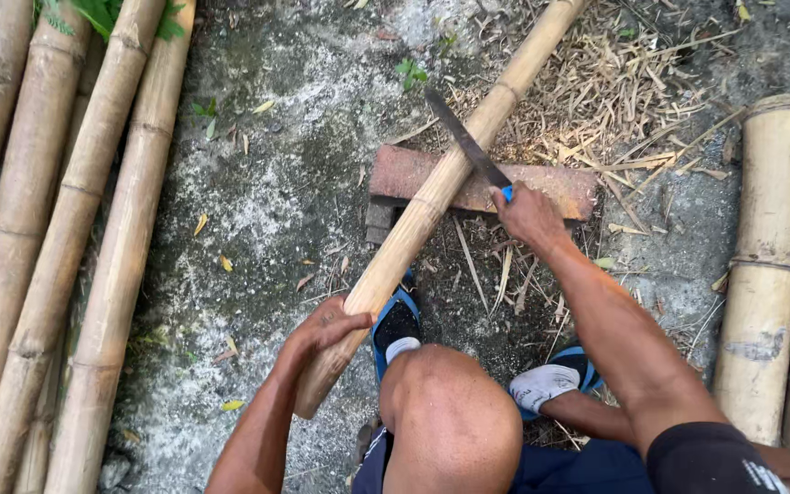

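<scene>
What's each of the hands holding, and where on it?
Left hand grips the bamboo pole near its lower end. Right hand holds the knife by its blue handle, blade against the pole over the brick.

The bamboo pole under my left hand is dry, pale tan wood, smooth and matt, with raised rings at its joints. The knife in my right hand has a dark, dull metal blade and a bit of glossy blue plastic at the handle. The brick beneath the pole is rough and reddish, worn and dusty. The ground is coarse grey concrete, mottled and gritty, littered with dry straw-like shavings. The poles at the left look smooth and yellowish; those at the right are scuffed. My sandals are blue, rubbery, with a black footbed.
</scene>
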